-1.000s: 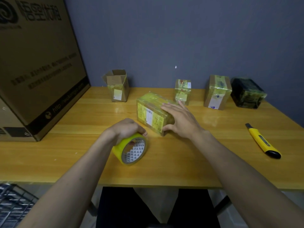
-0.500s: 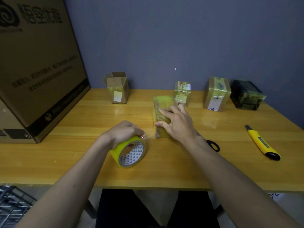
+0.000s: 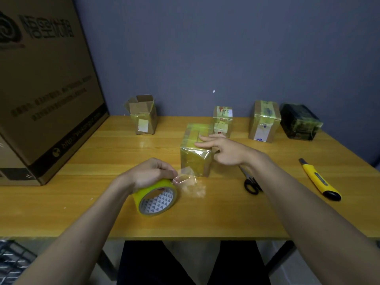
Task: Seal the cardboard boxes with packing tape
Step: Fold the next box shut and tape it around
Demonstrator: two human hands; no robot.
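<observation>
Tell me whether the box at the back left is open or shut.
Open. The back-left box stands upright with its top flaps raised and spread, and its brown inside shows; no tape closes its top, unlike the taped boxes to its right.

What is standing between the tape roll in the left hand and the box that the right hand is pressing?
Nothing solid. The left hand grips the tape roll just in front of the box, and only a loose strip of clear tape spans the gap. The right hand rests flat on top, and the scissors lie off to the right.
</observation>
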